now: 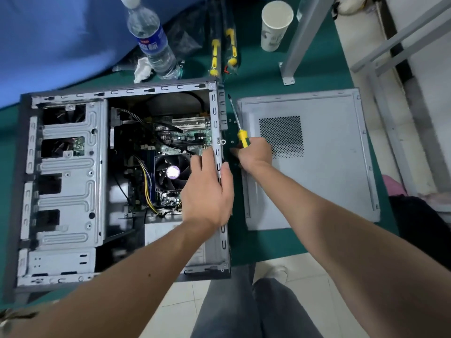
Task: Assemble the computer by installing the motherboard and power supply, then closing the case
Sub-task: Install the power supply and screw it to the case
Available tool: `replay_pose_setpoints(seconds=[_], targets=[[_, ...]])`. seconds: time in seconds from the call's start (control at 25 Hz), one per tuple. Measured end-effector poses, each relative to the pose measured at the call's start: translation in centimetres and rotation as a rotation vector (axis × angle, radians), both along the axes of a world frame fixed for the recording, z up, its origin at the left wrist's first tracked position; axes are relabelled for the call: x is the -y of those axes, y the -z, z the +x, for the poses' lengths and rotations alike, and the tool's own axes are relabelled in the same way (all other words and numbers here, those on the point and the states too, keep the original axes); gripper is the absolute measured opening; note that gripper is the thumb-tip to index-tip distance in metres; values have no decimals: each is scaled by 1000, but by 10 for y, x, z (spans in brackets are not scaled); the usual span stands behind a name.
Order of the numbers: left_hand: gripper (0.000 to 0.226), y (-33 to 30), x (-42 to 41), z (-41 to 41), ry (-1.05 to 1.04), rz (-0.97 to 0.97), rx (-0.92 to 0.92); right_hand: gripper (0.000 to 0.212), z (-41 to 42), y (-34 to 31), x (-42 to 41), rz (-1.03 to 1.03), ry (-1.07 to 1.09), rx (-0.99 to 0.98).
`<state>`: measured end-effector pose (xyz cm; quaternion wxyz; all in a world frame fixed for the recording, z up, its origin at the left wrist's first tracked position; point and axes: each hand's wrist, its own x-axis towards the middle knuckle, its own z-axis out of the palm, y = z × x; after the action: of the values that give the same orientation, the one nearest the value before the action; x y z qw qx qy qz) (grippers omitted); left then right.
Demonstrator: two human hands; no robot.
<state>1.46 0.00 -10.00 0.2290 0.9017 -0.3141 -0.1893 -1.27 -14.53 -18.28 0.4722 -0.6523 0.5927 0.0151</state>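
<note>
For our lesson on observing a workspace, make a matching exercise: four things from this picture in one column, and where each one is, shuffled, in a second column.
Things:
1. screwdriver
2. side panel
3. water bottle
4. paper cup

Places:
A. lying flat to the right of the case
B. beside a grey metal leg
C. gripped in the right hand
D. next to a crumpled tissue

Pairs: 1-C, 2-A, 3-D, 4-B

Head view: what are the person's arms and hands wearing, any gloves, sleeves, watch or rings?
Both forearms are bare up to the frame edge. The left hand and right hand have no gloves, and no watch, wristband or ring shows. A small dark spot marks the left forearm. At the lower left corner a bit of patterned olive-brown fabric may be a sleeve edge; it is too blurred to say.
</note>
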Motion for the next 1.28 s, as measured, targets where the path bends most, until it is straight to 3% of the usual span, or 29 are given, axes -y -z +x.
replay_pose_setpoints(seconds=[0.2,0.36,0.56,0.84,1.0,1.08,1.16,1.28], targets=[[31,-2,1,3,-1,0,-11,27,13,5,-3,-62,-64,-74],[31,-3,0,3,8,12,-16,21,-5,-9,-10,-66,-21,33],[29,-3,1,3,11,3,15,9,-71,-41,-39,185,195,271],[44,-5,0,1,-55,-82,142,20,-129,-75,-77,424,261,426],[36,-20,-6,-11,169,-214,331,18,-138,-87,-74,488,241,537],[38,-28,-12,-20,361,-289,204,23,-144,-91,-70,535,238,576],[36,-35,-19,-31,484,-283,-104,29,-148,-95,-70,596,241,614],[20,-38,-25,-42,466,-289,-316,33,-152,-96,-74,645,222,648]])
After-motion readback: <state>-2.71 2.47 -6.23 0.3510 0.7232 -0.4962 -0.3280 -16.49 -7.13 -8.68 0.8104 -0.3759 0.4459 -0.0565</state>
